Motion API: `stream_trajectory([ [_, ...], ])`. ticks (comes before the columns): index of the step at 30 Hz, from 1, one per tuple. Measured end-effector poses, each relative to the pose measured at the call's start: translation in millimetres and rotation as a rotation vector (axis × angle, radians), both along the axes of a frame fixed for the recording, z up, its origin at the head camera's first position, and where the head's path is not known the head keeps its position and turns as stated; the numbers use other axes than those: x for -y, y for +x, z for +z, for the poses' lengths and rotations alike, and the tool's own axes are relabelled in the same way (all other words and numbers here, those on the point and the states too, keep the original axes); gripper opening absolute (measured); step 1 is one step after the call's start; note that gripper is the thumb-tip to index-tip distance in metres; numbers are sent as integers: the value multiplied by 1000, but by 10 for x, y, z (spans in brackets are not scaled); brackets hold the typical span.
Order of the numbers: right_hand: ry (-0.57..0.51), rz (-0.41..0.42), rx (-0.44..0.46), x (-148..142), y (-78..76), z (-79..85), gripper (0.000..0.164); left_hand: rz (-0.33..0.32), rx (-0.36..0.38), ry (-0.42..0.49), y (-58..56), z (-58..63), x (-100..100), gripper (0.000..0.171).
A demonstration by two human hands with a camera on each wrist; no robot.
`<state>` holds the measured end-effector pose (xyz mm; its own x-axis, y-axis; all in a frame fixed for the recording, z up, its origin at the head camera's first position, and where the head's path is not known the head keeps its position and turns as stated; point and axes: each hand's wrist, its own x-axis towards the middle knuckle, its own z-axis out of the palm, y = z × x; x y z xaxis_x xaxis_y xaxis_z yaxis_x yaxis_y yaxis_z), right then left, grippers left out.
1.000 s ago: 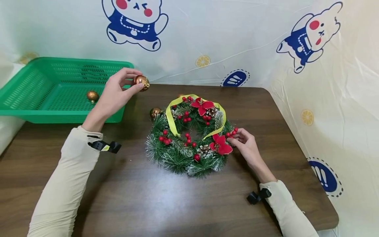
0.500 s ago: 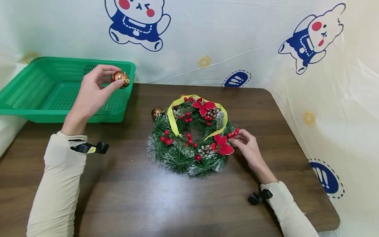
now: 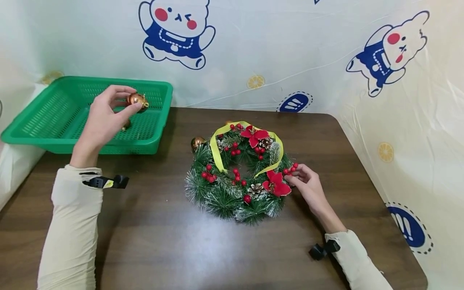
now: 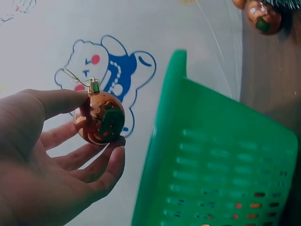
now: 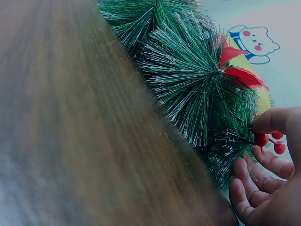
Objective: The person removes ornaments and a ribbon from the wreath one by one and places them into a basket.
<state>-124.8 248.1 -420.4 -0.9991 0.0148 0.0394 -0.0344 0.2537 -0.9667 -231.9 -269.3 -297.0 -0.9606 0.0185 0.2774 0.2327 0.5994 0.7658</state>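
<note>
A shiny copper Christmas bauble (image 3: 136,100) with a gold cap is pinched between the thumb and fingers of my left hand (image 3: 101,121), over the green plastic basket (image 3: 145,148). The left wrist view shows the bauble (image 4: 100,120) close up, cap and thin loop at the top. On the table lies a green Christmas wreath (image 3: 222,201) with a yellow ribbon (image 3: 215,153), red flowers, pine cones and berries. My right hand (image 3: 309,189) grips the wreath's right edge by the red berries (image 5: 261,140), thumb on top and fingers curled below.
Another copper bauble (image 3: 125,124) lies in the basket, partly behind the left hand. Against the wreath's upper left side sits one more bauble (image 3: 197,143). A printed white sheet (image 3: 232,40) rises behind the brown wooden table (image 3: 163,241).
My left hand has carried the bauble leftward from beside the basket's right rim to over its inside. The right hand stays at the wreath's edge. The head view has shifted slightly.
</note>
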Motion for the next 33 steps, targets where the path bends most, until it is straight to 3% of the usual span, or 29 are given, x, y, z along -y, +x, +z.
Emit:
stream_trajectory([
  [7,8,0,4,-5,0,12,30,18,61,-71,-81,-106,113,48],
  [18,13,11,-1,1,-4,18,31,6,84,-151,-110,-235,227,44],
  [33,18,-1,1,13,1,23,31,-78,134,-264,-151,-314,268,41],
])
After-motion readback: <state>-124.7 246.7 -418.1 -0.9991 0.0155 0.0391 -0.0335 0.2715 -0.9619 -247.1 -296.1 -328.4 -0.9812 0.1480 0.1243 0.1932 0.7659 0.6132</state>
